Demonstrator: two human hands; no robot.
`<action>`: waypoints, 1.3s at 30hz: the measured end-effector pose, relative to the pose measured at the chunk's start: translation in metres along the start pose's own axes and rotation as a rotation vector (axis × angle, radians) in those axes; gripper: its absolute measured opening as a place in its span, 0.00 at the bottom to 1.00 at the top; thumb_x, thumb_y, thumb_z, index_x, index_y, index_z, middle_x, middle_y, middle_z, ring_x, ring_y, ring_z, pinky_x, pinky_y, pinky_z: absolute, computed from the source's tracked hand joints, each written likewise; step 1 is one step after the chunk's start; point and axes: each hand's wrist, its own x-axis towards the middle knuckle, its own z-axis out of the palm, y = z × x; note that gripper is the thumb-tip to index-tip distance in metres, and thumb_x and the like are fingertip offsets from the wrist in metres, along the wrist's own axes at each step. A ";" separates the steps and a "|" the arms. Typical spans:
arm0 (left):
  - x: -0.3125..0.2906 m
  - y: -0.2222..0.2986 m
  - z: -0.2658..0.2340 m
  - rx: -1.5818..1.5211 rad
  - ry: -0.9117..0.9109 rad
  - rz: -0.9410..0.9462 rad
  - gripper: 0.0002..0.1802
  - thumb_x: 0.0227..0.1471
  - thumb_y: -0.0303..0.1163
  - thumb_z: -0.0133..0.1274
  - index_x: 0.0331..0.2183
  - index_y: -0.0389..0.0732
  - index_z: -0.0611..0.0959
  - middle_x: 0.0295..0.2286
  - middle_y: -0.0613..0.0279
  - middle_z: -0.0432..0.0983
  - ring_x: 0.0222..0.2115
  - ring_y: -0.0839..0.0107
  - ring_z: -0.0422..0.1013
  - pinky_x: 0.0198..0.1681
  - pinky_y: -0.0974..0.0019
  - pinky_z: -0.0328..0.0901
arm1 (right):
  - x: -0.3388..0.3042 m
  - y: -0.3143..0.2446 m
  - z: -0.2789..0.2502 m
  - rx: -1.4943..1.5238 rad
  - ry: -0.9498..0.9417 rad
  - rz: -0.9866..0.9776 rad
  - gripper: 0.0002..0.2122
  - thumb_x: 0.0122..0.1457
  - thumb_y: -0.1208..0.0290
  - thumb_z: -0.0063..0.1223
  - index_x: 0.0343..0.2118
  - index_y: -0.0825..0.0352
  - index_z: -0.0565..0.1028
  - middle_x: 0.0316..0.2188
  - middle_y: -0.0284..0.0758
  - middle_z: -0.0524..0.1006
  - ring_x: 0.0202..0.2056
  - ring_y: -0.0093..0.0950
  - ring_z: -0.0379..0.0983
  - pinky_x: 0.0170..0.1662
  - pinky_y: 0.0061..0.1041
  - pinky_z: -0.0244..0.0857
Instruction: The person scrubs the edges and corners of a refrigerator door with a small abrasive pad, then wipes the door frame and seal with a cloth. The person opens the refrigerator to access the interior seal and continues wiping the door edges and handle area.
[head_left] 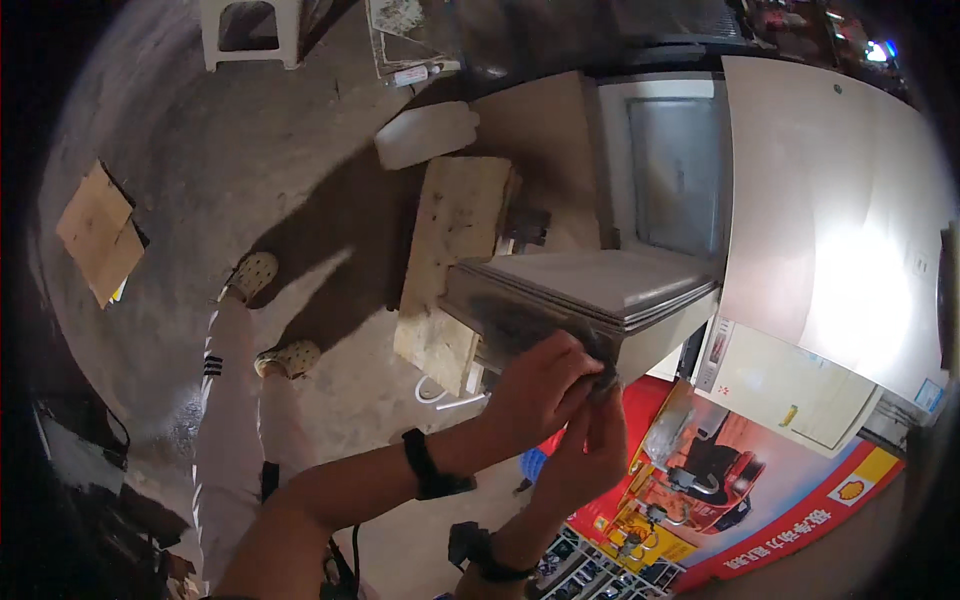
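Observation:
A white cabinet (790, 200), which looks like a refrigerator or freezer, has its door (600, 280) standing open toward me, with layered grey edges. At the door's near lower corner, my left hand (545, 385) is closed, thumb and fingers pinched together. My right hand (595, 445) is closed just below, its fingertips raised to the same spot. Between the fingertips shows a small dark piece (604, 376), partly hidden; I cannot make out what it is. Inside the cabinet a grey-framed compartment (675, 170) is visible.
A wooden stool or bench (455, 220) stands beside the door, with a white jug (428, 135) beyond it. Flattened cardboard (100, 235) lies on the floor at left. A white plastic stool (250, 40) is at the far left. A red-and-yellow poster (740, 480) hangs at lower right.

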 end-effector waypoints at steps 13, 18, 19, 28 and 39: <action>0.002 -0.036 -0.012 0.193 0.088 -0.226 0.12 0.49 0.26 0.56 0.39 0.41 0.78 0.36 0.54 0.71 0.38 0.52 0.71 0.41 0.55 0.67 | -0.004 -0.009 -0.004 -0.049 0.012 0.048 0.17 0.58 0.77 0.58 0.50 0.73 0.75 0.40 0.44 0.81 0.40 0.28 0.78 0.45 0.28 0.73; -0.023 -0.043 -0.012 0.185 0.027 -0.059 0.16 0.48 0.24 0.56 0.42 0.45 0.79 0.40 0.56 0.73 0.45 0.53 0.69 0.50 0.55 0.65 | -0.010 0.003 -0.006 -0.104 0.026 0.030 0.17 0.59 0.74 0.57 0.51 0.74 0.74 0.45 0.46 0.78 0.42 0.32 0.78 0.45 0.29 0.73; -0.026 -0.049 -0.011 0.197 0.010 -0.047 0.17 0.48 0.23 0.56 0.43 0.45 0.79 0.40 0.56 0.73 0.45 0.53 0.69 0.51 0.55 0.65 | -0.011 0.006 -0.007 -0.144 0.018 0.003 0.18 0.59 0.74 0.57 0.51 0.74 0.74 0.45 0.47 0.78 0.43 0.32 0.77 0.46 0.30 0.72; -0.059 -0.147 -0.051 0.414 0.010 -0.339 0.20 0.48 0.18 0.51 0.45 0.43 0.77 0.45 0.53 0.75 0.48 0.52 0.71 0.51 0.55 0.67 | -0.019 0.023 -0.013 -0.010 0.042 0.072 0.19 0.59 0.73 0.56 0.53 0.72 0.73 0.47 0.44 0.78 0.46 0.31 0.76 0.50 0.29 0.68; -0.069 -0.241 -0.120 0.641 -0.288 -0.653 0.14 0.49 0.23 0.48 0.40 0.41 0.80 0.42 0.53 0.78 0.42 0.53 0.74 0.46 0.56 0.68 | -0.025 0.027 -0.021 -0.001 0.032 0.220 0.19 0.58 0.76 0.55 0.53 0.71 0.73 0.46 0.42 0.79 0.43 0.28 0.76 0.48 0.28 0.68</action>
